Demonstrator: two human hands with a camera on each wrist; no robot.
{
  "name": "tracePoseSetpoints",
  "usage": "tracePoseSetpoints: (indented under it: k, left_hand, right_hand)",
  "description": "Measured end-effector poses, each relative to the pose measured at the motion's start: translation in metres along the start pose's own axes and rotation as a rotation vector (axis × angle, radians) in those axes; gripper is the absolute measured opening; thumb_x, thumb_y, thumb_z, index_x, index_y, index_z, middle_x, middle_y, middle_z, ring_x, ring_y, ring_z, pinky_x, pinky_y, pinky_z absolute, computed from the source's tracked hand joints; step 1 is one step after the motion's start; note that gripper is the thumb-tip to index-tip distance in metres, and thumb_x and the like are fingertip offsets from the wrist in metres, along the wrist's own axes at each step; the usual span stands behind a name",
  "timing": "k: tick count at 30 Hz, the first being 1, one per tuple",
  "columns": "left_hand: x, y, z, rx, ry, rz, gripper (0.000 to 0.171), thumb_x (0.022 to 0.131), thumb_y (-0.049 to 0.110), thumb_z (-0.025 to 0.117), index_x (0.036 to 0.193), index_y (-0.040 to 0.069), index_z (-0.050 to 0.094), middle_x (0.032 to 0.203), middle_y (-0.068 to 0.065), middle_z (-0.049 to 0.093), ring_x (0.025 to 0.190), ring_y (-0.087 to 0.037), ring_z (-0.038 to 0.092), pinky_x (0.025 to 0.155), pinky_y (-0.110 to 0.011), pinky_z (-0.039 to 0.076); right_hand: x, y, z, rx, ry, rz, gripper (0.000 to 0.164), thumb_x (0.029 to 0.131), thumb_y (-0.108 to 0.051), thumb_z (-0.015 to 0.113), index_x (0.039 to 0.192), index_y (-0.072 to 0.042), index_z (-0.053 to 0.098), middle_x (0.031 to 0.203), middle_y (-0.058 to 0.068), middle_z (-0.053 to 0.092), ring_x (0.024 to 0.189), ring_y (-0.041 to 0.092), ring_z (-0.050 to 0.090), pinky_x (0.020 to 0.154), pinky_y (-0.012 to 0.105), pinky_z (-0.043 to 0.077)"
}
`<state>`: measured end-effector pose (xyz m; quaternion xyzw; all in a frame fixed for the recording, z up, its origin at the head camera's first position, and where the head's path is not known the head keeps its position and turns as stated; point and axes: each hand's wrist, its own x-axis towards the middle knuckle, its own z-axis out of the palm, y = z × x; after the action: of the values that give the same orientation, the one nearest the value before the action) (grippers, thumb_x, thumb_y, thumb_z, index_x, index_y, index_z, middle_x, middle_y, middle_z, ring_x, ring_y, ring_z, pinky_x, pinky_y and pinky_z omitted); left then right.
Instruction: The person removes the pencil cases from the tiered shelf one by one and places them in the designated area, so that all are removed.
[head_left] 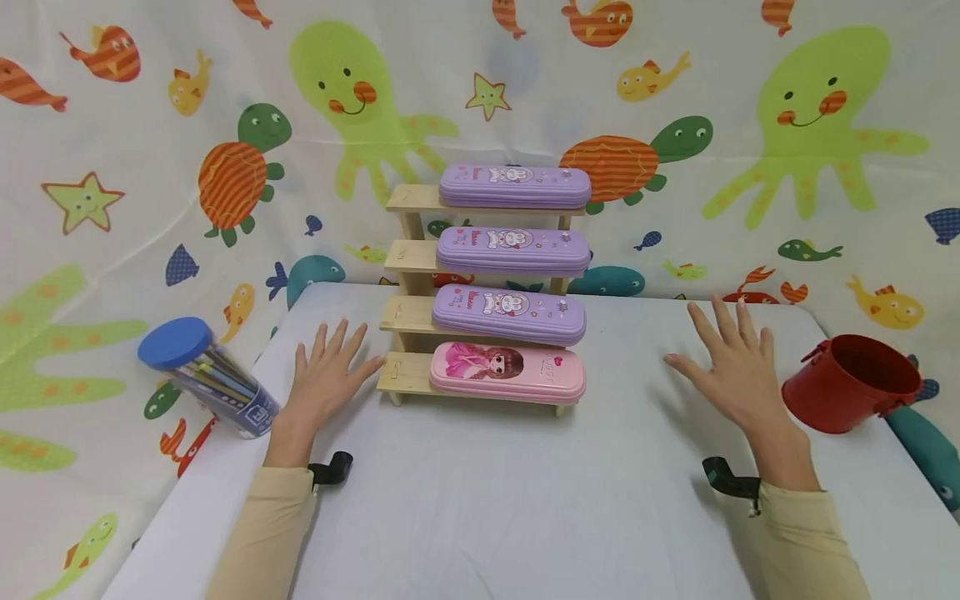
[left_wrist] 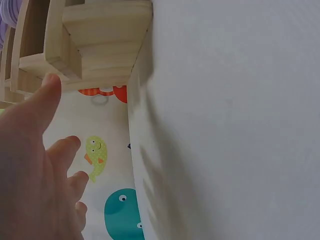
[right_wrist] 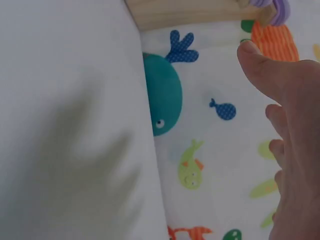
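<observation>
A stepped wooden rack (head_left: pixel 403 373) stands at the back middle of the white table. Its lowest step bears a pink pencil case (head_left: pixel 540 375) with a doll picture. Three purple pencil cases lie on the steps above: a lower (head_left: pixel 457 308), a middle (head_left: pixel 461 248) and a top one (head_left: pixel 465 185). My left hand (head_left: pixel 321 385) holds nothing, fingers spread, thumb tip near the rack's left end. In the left wrist view, that thumb (left_wrist: pixel 42 102) overlaps the rack's side. On the other side, my right hand (head_left: pixel 738 379) is spread with nothing in it, its shadow falling on the table.
A clear tub with a blue lid (head_left: pixel 176 342), holding pencils, stands at the table's left edge beyond my left hand. Right of my right hand is a red metal bucket (head_left: pixel 825 387). A cloth (head_left: pixel 525 83) printed with sea animals hangs behind the table.
</observation>
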<state>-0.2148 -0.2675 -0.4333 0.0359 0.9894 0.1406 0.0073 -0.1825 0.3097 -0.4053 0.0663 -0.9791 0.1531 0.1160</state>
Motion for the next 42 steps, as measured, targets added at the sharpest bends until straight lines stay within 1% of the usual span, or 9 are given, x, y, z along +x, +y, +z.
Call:
tracePoseSetpoints:
  k: [6, 12, 15, 22, 29, 32, 36, 39, 42]
  left_hand:
    - [0.001, 0.006, -0.002, -0.027, -0.004, 0.013, 0.086, 0.094, 0.076, 0.030, 0.161, 0.023, 0.015, 0.169, -0.012, 0.002, 0.153, -0.044, -0.008, 0.115, -0.072, -0.009]
    - [0.002, 0.013, -0.003, -0.046, -0.016, 0.032, 0.085, 0.094, 0.074, 0.034, 0.160, 0.023, 0.016, 0.169, -0.011, 0.005, 0.154, -0.042, -0.006, 0.116, -0.071, -0.008]
    - [0.002, 0.015, -0.002, -0.046, -0.023, 0.037, 0.086, 0.095, 0.074, 0.034, 0.160, 0.023, 0.016, 0.168, -0.012, 0.007, 0.155, -0.041, -0.004, 0.118, -0.070, -0.006]
    - [0.001, 0.018, 0.001, -0.077, -0.062, 0.040, 0.089, 0.094, 0.075, 0.034, 0.161, 0.020, 0.016, 0.168, -0.013, 0.010, 0.155, -0.040, -0.002, 0.119, -0.067, -0.004]
    - [0.001, 0.019, 0.004, -0.108, -0.097, 0.059, 0.086, 0.095, 0.075, 0.031, 0.160, 0.021, 0.016, 0.168, -0.011, 0.013, 0.155, -0.040, 0.001, 0.120, -0.067, -0.002]
    - [0.000, 0.020, 0.006, -0.133, -0.118, 0.054, 0.087, 0.095, 0.074, 0.031, 0.160, 0.019, 0.017, 0.167, -0.012, 0.016, 0.155, -0.040, 0.002, 0.120, -0.066, -0.002]
    - [0.000, 0.023, 0.009, -0.180, -0.136, 0.037, 0.089, 0.095, 0.074, 0.033, 0.160, 0.015, 0.020, 0.166, -0.014, 0.019, 0.155, -0.039, 0.003, 0.122, -0.064, -0.002]
    - [0.000, 0.025, 0.010, -0.209, -0.144, 0.032, 0.090, 0.095, 0.074, 0.033, 0.159, 0.012, 0.022, 0.165, -0.017, 0.021, 0.155, -0.039, 0.004, 0.122, -0.063, -0.001]
    - [-0.001, 0.027, 0.011, -0.248, -0.160, 0.031, 0.089, 0.096, 0.073, 0.034, 0.158, 0.010, 0.023, 0.164, -0.019, 0.023, 0.155, -0.040, 0.004, 0.122, -0.063, -0.001]
  right_hand:
    - [0.002, -0.018, -0.003, 0.003, 0.016, -0.051, 0.087, 0.092, -0.060, 0.058, 0.160, -0.026, 0.016, 0.169, 0.012, 0.005, 0.155, 0.038, -0.011, 0.116, 0.072, -0.009]
    - [0.004, -0.036, 0.000, 0.006, 0.003, -0.102, 0.089, 0.089, -0.060, 0.062, 0.160, -0.028, 0.019, 0.169, 0.006, 0.005, 0.156, 0.036, -0.007, 0.118, 0.070, -0.005]
    - [0.005, -0.045, 0.002, 0.028, -0.001, -0.132, 0.088, 0.088, -0.059, 0.064, 0.159, -0.028, 0.021, 0.169, 0.005, 0.008, 0.156, 0.036, -0.004, 0.119, 0.068, -0.004]
    - [0.006, -0.065, 0.007, 0.116, -0.021, -0.214, 0.084, 0.088, -0.053, 0.068, 0.157, -0.026, 0.029, 0.168, 0.007, 0.015, 0.156, 0.036, 0.001, 0.119, 0.070, 0.001]
    - [0.006, -0.075, 0.010, 0.151, -0.108, -0.288, 0.073, 0.090, -0.046, 0.069, 0.152, -0.023, 0.041, 0.163, 0.010, 0.029, 0.152, 0.040, 0.017, 0.117, 0.070, 0.012]
    - [0.004, -0.079, 0.013, 0.152, -0.128, -0.311, 0.068, 0.090, -0.046, 0.069, 0.149, -0.022, 0.046, 0.160, 0.009, 0.037, 0.151, 0.038, 0.023, 0.119, 0.066, 0.016]
    - [0.001, -0.086, 0.017, 0.162, -0.127, -0.364, 0.063, 0.090, -0.041, 0.071, 0.145, -0.020, 0.051, 0.153, 0.009, 0.047, 0.147, 0.035, 0.033, 0.120, 0.059, 0.022]
    - [-0.001, -0.092, 0.020, 0.177, -0.138, -0.367, 0.062, 0.088, -0.038, 0.073, 0.144, -0.019, 0.053, 0.149, 0.009, 0.051, 0.143, 0.033, 0.039, 0.118, 0.057, 0.028]
    - [-0.004, -0.098, 0.022, 0.196, -0.178, -0.327, 0.063, 0.088, -0.039, 0.073, 0.145, -0.022, 0.051, 0.149, 0.008, 0.050, 0.140, 0.031, 0.042, 0.114, 0.058, 0.035]
